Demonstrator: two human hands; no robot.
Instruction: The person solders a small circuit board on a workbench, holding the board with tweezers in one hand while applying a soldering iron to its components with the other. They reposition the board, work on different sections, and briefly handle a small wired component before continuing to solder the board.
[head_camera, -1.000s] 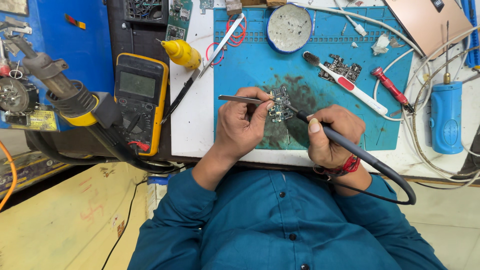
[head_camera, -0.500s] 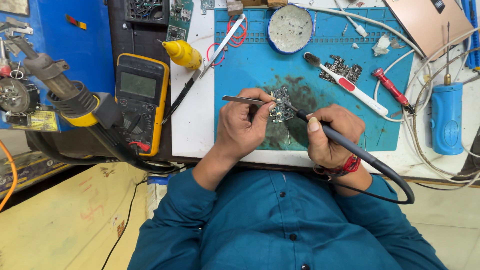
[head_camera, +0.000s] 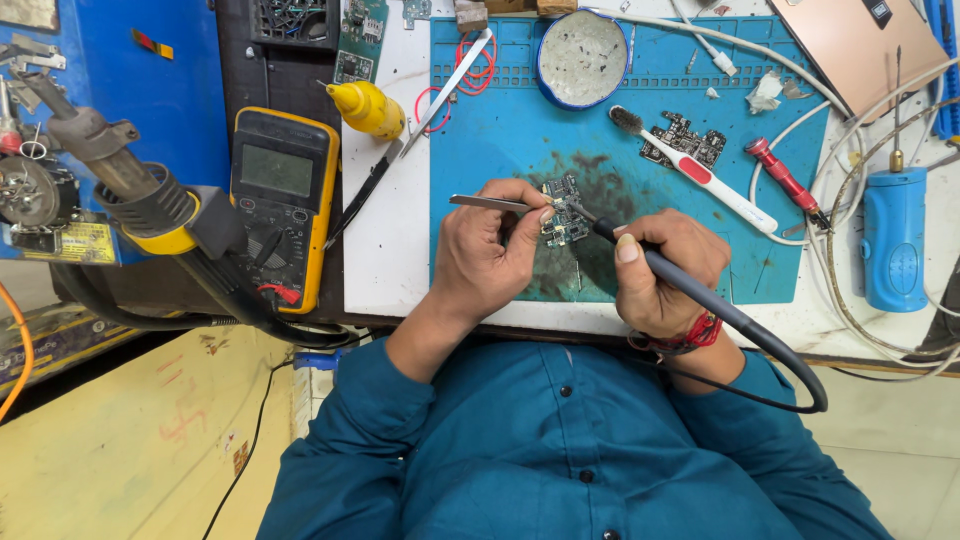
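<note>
Frame centre: small circuit board (head_camera: 562, 212) on blue mat (head_camera: 480, 150). Left hand (head_camera: 490, 250) pinched on tweezers (head_camera: 490, 203); right hand (head_camera: 665, 270) clamped round soldering iron (head_camera: 700, 300), tip at board. Toothbrush (head_camera: 690, 170) right, round tin (head_camera: 583, 45) above, yellow multimeter (head_camera: 280, 200) left.

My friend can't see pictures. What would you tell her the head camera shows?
A person's left hand holds metal tweezers and the right hand holds a soldering iron, its tip at a small circuit board on a blue work mat. A yellow multimeter lies to the left, a toothbrush to the right.
</note>
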